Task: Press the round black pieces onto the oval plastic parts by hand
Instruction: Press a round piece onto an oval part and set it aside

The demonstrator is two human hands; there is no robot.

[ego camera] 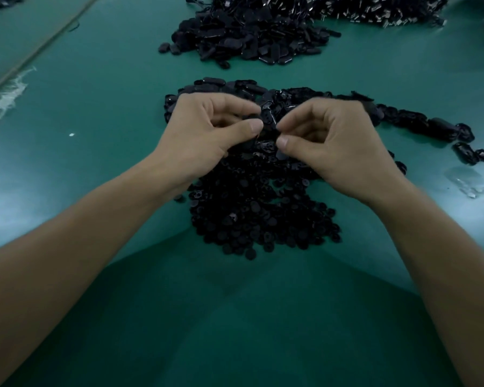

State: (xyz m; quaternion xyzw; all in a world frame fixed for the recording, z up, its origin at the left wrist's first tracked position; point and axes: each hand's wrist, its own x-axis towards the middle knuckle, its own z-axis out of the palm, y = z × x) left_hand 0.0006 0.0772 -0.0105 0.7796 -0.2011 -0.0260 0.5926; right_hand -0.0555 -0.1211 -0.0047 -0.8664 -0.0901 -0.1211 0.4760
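Observation:
A heap of small round black pieces lies on the green table in front of me. Behind it sits a cluster of glossy black oval plastic parts. My left hand is raised over the heap, its thumb and fingers pinching one oval plastic part. My right hand meets it from the right, fingers curled, thumb and forefinger pinched at that same part. Whether a round piece sits between the right fingertips is hidden.
A bigger pile of black oval parts sits at the far centre, another dark pile at the far right. A row of oval parts trails to the right edge. A crumpled clear plastic bag lies at right.

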